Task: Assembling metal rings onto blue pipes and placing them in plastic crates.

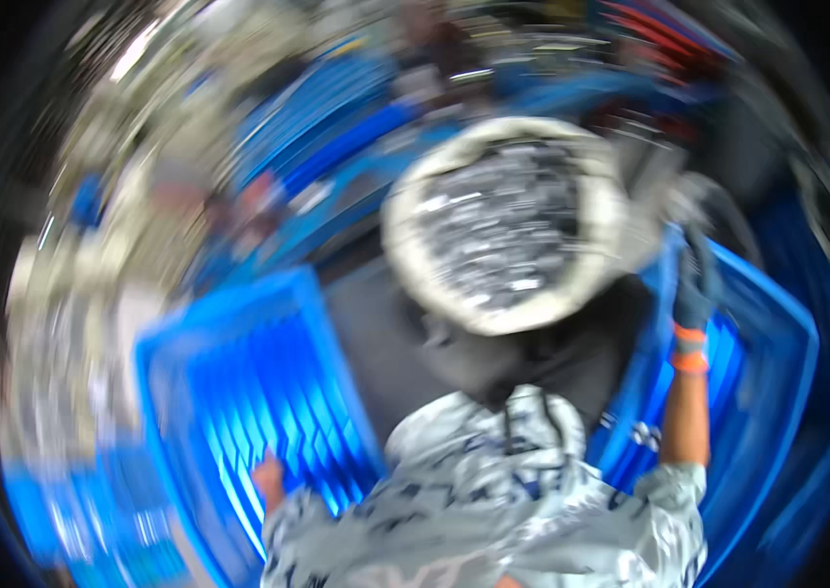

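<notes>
My left hand appears bare and hangs over the left blue bin, near the ribbed blue pieces inside it. Its fingers are too smeared to read. Over on the right, my right hand wears a dark grey glove with an orange cuff. It reaches across the wall of the right blue bin; blur hides its fingers and anything in them. Between the bins, beyond my body, stands a round container with a thick cream rim. Many small shiny metal parts fill it.
More blue crates are at the back left. Light blue containers lie at the lower left. Red items show at the far right, and dark flooring lies between the left bin and the round container. Motion blurs the background.
</notes>
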`<state>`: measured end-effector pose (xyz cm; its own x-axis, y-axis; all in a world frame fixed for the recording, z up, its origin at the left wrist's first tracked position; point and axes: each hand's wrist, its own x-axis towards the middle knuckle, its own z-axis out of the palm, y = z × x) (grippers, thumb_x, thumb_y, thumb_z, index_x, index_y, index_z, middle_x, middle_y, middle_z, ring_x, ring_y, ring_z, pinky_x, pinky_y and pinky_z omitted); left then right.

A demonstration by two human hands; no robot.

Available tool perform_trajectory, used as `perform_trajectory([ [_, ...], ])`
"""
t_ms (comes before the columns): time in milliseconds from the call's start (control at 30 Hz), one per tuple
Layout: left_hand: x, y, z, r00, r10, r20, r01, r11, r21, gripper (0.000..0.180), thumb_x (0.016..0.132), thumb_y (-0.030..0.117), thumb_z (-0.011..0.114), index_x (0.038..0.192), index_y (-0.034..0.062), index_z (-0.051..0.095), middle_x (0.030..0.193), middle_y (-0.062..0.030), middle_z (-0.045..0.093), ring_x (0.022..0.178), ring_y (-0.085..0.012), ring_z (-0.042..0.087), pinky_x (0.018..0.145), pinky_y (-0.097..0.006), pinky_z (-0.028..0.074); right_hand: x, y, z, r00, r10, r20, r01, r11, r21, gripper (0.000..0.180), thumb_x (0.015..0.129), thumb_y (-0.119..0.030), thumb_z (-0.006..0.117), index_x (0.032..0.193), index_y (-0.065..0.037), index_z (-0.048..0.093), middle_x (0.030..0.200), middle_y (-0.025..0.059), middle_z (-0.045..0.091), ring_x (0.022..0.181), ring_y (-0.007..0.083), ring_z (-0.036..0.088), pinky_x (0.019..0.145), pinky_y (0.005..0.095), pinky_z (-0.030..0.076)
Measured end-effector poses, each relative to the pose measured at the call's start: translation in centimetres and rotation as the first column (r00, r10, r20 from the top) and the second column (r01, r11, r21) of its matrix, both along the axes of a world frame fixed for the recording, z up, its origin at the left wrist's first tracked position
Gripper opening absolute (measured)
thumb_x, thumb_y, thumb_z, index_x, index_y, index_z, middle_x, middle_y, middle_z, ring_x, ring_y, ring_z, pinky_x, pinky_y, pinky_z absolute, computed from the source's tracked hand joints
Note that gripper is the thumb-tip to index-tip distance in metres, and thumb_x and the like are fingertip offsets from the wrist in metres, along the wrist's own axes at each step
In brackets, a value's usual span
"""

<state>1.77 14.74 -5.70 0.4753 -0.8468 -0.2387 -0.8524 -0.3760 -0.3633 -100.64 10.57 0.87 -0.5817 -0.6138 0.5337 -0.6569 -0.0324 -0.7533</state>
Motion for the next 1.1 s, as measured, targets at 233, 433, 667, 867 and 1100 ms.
perform_trajectory([
  [233, -5.1, 17.4, -5.6, 0.793, 0.381, -0.475, -0.499, 0.854, -0.147, 0.115, 0.09, 0.071, 0.082, 0.165, -0.008, 0.047, 0.159, -0.0369, 0.058, 0.147, -0.0496, 0.06, 0.124, -0.052, 0.049, 22.7, -16.7, -1.9, 0.486, 0.872, -0.061, -0.743, 0.449, 0.496, 0.073, 0.098, -0.021, 0.083, 0.165, -0.007, 0.058, 0.156, 0.0253, 0.067, 0.142, 0.043, 0.065, 0.122, 0.0473, 0.049],
  [433, -4.0, 17.0, -2.7, 0.746, 0.405, -0.529, -0.596, 0.76, -0.26, 0.114, 0.071, 0.061, 0.098, 0.154, -0.0087, 0.062, 0.152, -0.034, 0.066, 0.144, -0.044, 0.065, 0.123, -0.047, 0.051, 25.7, -20.2, -10.9, 0.445, 0.877, 0.181, -0.667, 0.189, 0.721, 0.061, 0.106, -0.041, 0.068, 0.158, -0.011, 0.065, 0.143, 0.0278, 0.073, 0.13, 0.0483, 0.071, 0.111, 0.0537, 0.056],
  [667, -12.8, -8.2, 8.5, 0.711, -0.194, -0.676, -0.323, 0.764, -0.559, 0.094, 0.079, 0.041, 0.099, 0.152, -0.0055, 0.063, 0.137, -0.0278, 0.077, 0.125, -0.0384, 0.077, 0.107, -0.045, 0.059, 23.5, -17.6, -8.5, 0.655, 0.751, 0.077, -0.57, 0.425, 0.703, 0.04, 0.092, -0.029, 0.08, 0.117, 0.0, 0.083, 0.097, 0.0219, 0.083, 0.09, 0.0376, 0.08, 0.083, 0.0513, 0.062],
  [867, -33.7, -17.6, 21.6, 0.528, -0.625, -0.575, 0.277, 0.767, -0.579, 0.073, 0.076, 0.019, 0.09, 0.143, 0.0031, 0.068, 0.121, -0.0242, 0.08, 0.113, -0.045, 0.078, 0.101, -0.048, 0.06, 22.5, -14.9, -1.6, 0.401, 0.389, 0.829, -0.847, 0.502, 0.174, 0.032, 0.104, -0.03, 0.083, 0.118, -0.001, 0.081, 0.105, 0.0034, 0.081, 0.091, 0.015, 0.075, 0.082, 0.0365, 0.065],
  [1100, -43.7, -19.9, 24.2, 0.32, -0.725, -0.61, 0.522, 0.672, -0.525, 0.058, 0.075, 0.017, 0.087, 0.132, 0.0105, 0.075, 0.117, -0.0158, 0.081, 0.109, -0.0396, 0.078, 0.098, -0.047, 0.062, 23.7, -9.9, 1.2, -0.116, 0.534, 0.837, -0.665, 0.584, -0.466, 0.052, 0.104, -0.026, 0.084, 0.147, -0.003, 0.069, 0.125, 0.0045, 0.078, 0.112, 0.0149, 0.075, 0.094, 0.0351, 0.065],
])
